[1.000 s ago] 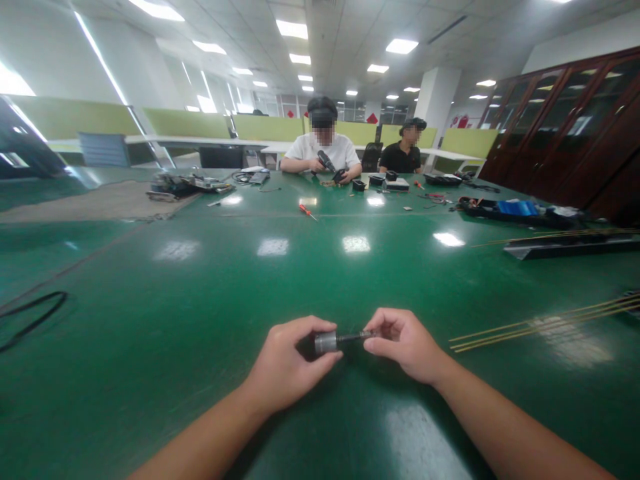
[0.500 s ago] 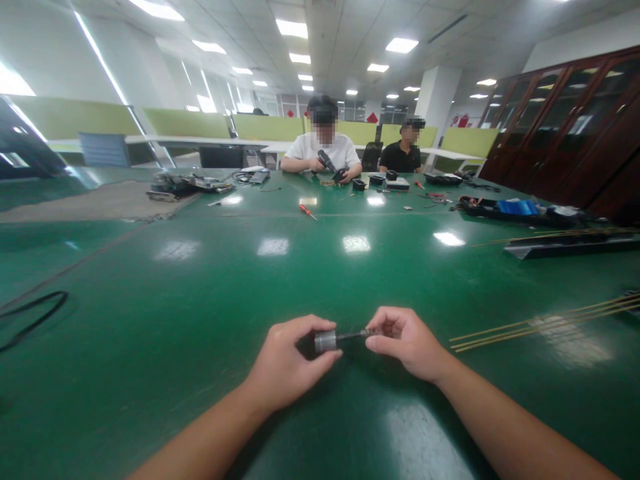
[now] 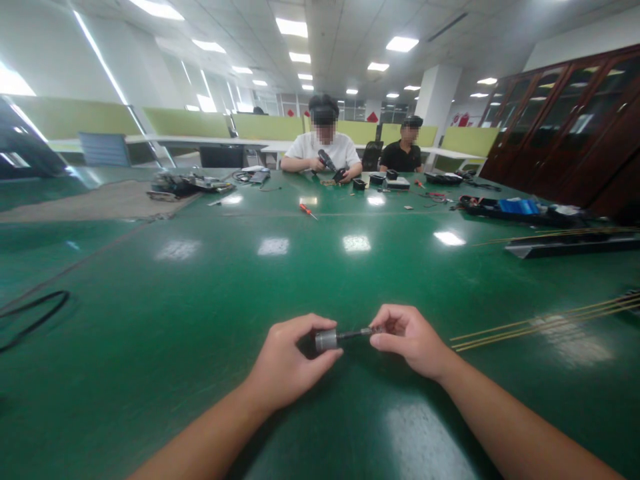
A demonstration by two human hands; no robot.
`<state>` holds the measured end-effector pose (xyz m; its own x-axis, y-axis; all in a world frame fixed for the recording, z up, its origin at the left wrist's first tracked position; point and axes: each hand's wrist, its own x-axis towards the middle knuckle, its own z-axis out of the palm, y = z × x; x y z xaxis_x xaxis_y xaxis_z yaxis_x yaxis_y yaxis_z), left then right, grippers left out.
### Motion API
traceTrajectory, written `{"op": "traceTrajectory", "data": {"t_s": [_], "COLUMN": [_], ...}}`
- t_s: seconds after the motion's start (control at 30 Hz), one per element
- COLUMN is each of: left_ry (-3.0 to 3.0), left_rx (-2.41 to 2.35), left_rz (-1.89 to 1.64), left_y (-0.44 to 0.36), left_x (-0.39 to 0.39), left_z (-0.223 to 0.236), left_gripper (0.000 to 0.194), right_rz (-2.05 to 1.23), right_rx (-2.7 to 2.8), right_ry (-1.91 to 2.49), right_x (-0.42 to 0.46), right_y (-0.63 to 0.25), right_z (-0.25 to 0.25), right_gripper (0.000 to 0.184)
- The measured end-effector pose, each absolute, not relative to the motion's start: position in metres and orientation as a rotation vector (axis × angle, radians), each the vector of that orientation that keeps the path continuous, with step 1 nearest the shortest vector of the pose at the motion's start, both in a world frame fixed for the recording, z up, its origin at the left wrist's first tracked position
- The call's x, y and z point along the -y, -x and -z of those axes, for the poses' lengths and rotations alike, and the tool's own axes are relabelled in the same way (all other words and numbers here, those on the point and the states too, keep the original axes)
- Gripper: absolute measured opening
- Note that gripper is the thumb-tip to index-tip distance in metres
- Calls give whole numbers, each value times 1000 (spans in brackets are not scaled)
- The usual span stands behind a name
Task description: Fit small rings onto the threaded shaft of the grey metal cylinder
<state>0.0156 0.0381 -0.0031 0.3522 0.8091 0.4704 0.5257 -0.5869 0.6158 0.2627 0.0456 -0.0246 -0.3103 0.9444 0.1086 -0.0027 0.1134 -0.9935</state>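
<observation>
Between thumb and fingers, my left hand (image 3: 287, 360) grips a short silver-grey metal cylinder (image 3: 326, 341) lying on its side in the air or just over the table. A thin dark rod (image 3: 354, 334) extends from the cylinder's right end. My right hand (image 3: 411, 341) pinches the far right tip of this rod, which is partly covered by the fingertips. Whether rod and cylinder are one piece or two cannot be made out. Both hands are low in the middle of the view, above the green tabletop (image 3: 225, 280).
Thin brass-coloured rods (image 3: 530, 328) and a dark metal channel (image 3: 565, 245) lie to the right. A black cable loop (image 3: 40, 320) is at left. Farther off lies an orange screwdriver (image 3: 307, 211). Across the table, a person in white (image 3: 323, 150) holds a power drill (image 3: 327, 161).
My right hand has shifted slightly right and up along the rod, so a little more of it shows. My left hand has kept its grip on the cylinder almost unmoved.
</observation>
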Motion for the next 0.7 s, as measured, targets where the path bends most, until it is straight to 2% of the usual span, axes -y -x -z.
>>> {"op": "traceTrajectory", "data": {"t_s": [0.7], "left_ry": [-2212], "left_rx": [-1250], "left_rz": [-1051], "left_y": [-15], "left_x": [-39], "left_z": [2], "left_gripper": [25], "right_rz": [-1360], "right_rx": [1480], "right_ry": [944], "right_x": [-47], "right_y": [-265], "right_z": [24], "right_gripper": [17]}}
